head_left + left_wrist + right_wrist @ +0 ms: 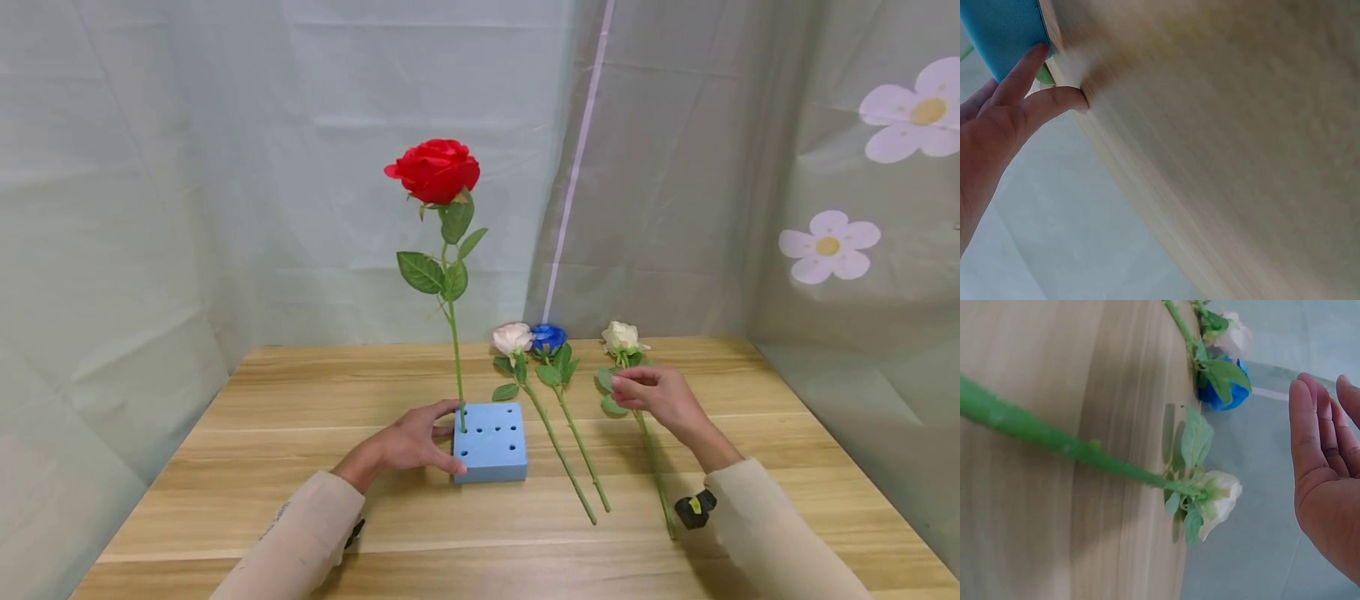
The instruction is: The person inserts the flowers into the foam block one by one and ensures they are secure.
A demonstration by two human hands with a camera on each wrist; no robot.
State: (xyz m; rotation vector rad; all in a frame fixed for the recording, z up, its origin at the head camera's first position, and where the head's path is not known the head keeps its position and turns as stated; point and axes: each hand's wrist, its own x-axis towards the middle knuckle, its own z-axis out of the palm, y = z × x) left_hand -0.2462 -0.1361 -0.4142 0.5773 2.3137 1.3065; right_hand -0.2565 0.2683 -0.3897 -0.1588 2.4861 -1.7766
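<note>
A tall red rose [435, 169] stands upright in a back-left hole of a blue foam block [491, 446] on the wooden table [285, 500]. My left hand [448, 439] holds the block's left side, index finger behind and thumb at the front corner; in the left wrist view a finger [1022, 72] touches the block [1004, 31]. My right hand [651, 392] hovers over the stem of a white rose [620, 337] lying on the table. The right wrist view shows that hand [1329, 462] with straight fingers, apart from the white rose [1216, 497].
A pale pink rose [512, 337] and a blue rose [548, 337] lie side by side between the block and the white rose, stems toward me. Pale curtains with printed flowers [827, 246] close in the table at the back and right.
</note>
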